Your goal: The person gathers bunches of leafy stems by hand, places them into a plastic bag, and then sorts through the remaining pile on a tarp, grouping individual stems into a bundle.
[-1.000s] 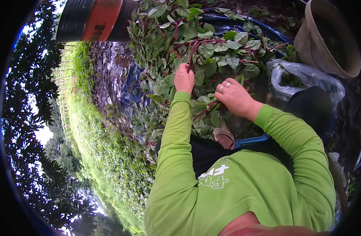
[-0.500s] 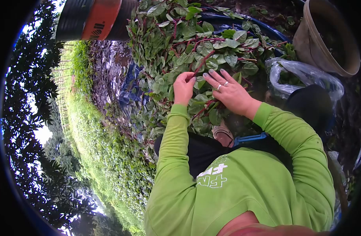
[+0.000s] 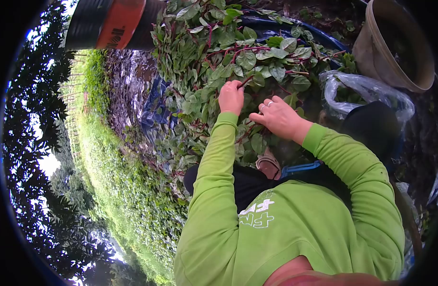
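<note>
1. The largest thing I see from here is a field of low green plants (image 3: 123, 190). It runs down the left side of the view.
2. Next comes a heap of green leafy vines with red stems (image 3: 257, 57), lying ahead of the lime-green sleeves (image 3: 214, 162). It fills a dark blue round tub (image 3: 286, 26) and spills over the near edge towards the knees.
3. A black barrel with an orange band (image 3: 111, 24) sits at the top left, just beside the heap.
4. A tan plastic bucket (image 3: 400, 47) stands at the top right, tipped so that I look into its mouth.
5. A crumpled clear plastic bag (image 3: 371, 93) lies just below the bucket, with a few green leaves showing inside it.
6. The left hand (image 3: 231, 97) reaches into the middle of the heap. Its fingers are closed together, pinching the near end of a stem.
7. The right hand (image 3: 276, 117) rests on the leaves just beside the left one, knuckles up and fingers curled down into the foliage. I cannot tell whether it grips anything.
8. The pinched piece is a thin dark red stem (image 3: 246, 81). It slants up from the left fingertips into the leaves.
9. Smallest are two silver rings (image 3: 270, 103) on the right hand.
</note>
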A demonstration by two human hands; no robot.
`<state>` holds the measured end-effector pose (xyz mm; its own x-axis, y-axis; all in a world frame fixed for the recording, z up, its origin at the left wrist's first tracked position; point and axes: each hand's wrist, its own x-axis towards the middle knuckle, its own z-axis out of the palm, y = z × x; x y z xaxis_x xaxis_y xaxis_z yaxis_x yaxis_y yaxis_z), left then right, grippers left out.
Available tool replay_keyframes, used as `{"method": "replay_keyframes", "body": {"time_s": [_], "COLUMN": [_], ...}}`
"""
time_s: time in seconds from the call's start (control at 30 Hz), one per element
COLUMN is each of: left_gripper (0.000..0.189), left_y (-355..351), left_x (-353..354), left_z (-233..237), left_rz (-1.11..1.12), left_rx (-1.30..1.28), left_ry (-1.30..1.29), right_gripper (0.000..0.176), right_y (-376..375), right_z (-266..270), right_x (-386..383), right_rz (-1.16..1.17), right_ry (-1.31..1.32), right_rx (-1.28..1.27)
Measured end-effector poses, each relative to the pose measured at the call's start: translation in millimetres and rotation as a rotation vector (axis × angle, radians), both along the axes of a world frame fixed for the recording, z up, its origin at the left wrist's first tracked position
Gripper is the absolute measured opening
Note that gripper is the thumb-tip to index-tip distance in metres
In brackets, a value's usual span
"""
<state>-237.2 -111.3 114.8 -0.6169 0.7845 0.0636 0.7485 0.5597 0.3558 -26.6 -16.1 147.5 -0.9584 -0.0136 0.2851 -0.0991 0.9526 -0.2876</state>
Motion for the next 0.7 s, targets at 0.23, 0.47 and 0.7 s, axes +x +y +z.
{"method": "replay_keyframes", "body": {"time_s": [0.23,0.47,0.7], "left_gripper": [0.026,0.026,0.032], "left_y": [-30,50,111], "left_x": [27,-28,-76], "left_z": [31,41,-4], "left_rz": [0.195,-0.273,-0.165], "left_rx": [0.094,-0.236,-0.16], "left_ry": [-1.439,-0.419,0.246], "right_gripper": [0.029,0.011,0.013], "right_y": [12,18,24], "right_z": [3,-9,-4], "right_x": [1,9,13], "right_rz": [-0.184,-0.208,-0.163], "right_ry": [0.043,0.084,-0.033], "right_rx": [-0.054,-0.036,-0.108]}}
